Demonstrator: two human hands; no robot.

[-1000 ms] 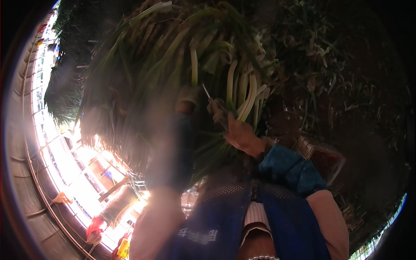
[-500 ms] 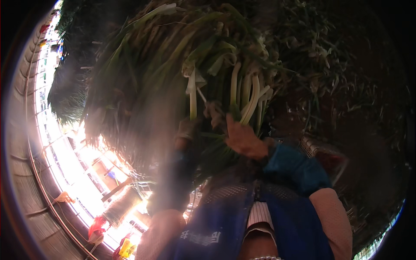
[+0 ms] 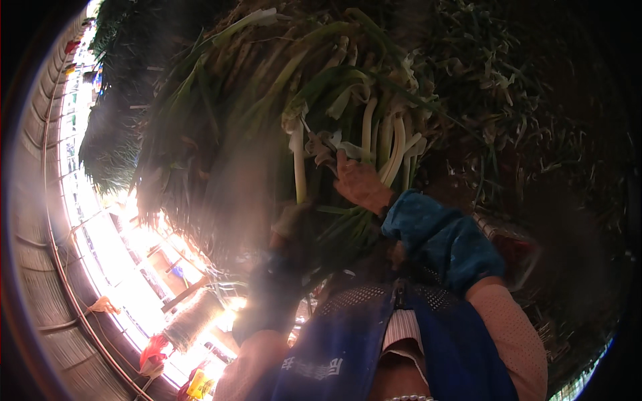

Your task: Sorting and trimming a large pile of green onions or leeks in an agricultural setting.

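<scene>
My left hand (image 3: 292, 222), dim and hazy, is closed around a green onion (image 3: 299, 167) with a thick white stalk. The stalk stands up from the fist, its root end pointing away from me. To its right, my right hand (image 3: 363, 185) has its fingers curled at a limp, pale strip of peel (image 3: 322, 148) beside the stalk. Exactly how the fingertips grip the strip is hard to see. Just beyond that hand, more white onion stalks (image 3: 394, 150) lie in a heap, partly covered by bent green leaves.
A large heap of onion leaves (image 3: 221, 100) spreads ahead and to the left. Loose peelings (image 3: 498, 83) litter the dark ground at right. A red-toned container (image 3: 515, 247) is beside my right sleeve. At far left are a curved ribbed wall (image 3: 33, 267) and a roll-shaped bundle (image 3: 194, 319).
My right hand has moved a little away from me and to the left, up to the peel beside the stalk. My left hand and its onion have come slightly nearer to me.
</scene>
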